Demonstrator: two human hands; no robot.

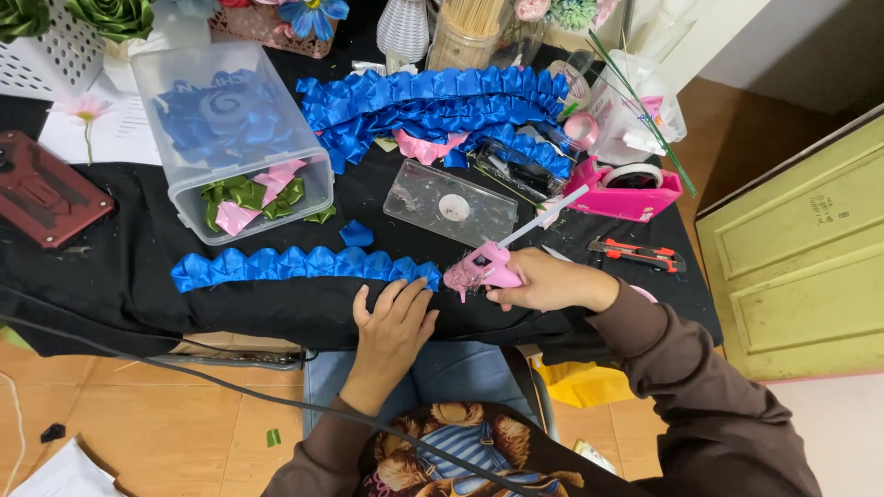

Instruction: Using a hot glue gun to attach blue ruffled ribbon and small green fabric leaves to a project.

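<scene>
While the right hand point(551, 283) grips a pink glue gun point(479, 268), the left hand point(398, 317) presses the blue ribbon strip point(299, 266).

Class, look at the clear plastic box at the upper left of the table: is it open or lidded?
Open: the clear plastic box has no lid on top, and ribbon pieces lie inside.

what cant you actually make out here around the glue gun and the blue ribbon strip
Head view only:
- Glue gun nozzle tip: too small to show any glue.
- Its trigger: hidden under the right hand.
- Ribbon strip right end: covered by the left hand.
- Tub contents: blurred by plastic.
</scene>
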